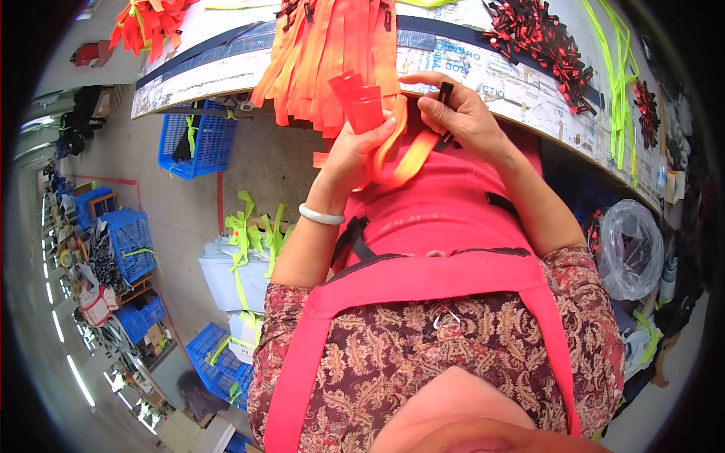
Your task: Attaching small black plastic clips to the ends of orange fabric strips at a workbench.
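My left hand (pixel 361 145) grips a looped orange strap (pixel 404 162) together with a folded red strap piece (pixel 358 102) at the table's near edge. A white bangle (pixel 320 217) circles that wrist. My right hand (pixel 461 112) pinches a small black buckle (pixel 445 92) just right of the red piece, close to the strap's upper end. Both hands are held over my lap, in front of a red apron (pixel 445 211).
The worktable (pixel 483 64) carries a bunch of orange straps (pixel 332 53), a pile of red-and-black pieces (pixel 540 38) and neon yellow straps (pixel 615 75). Blue crates (pixel 198 140) stand on the floor at left. A clear plastic bag (pixel 630 249) hangs at right.
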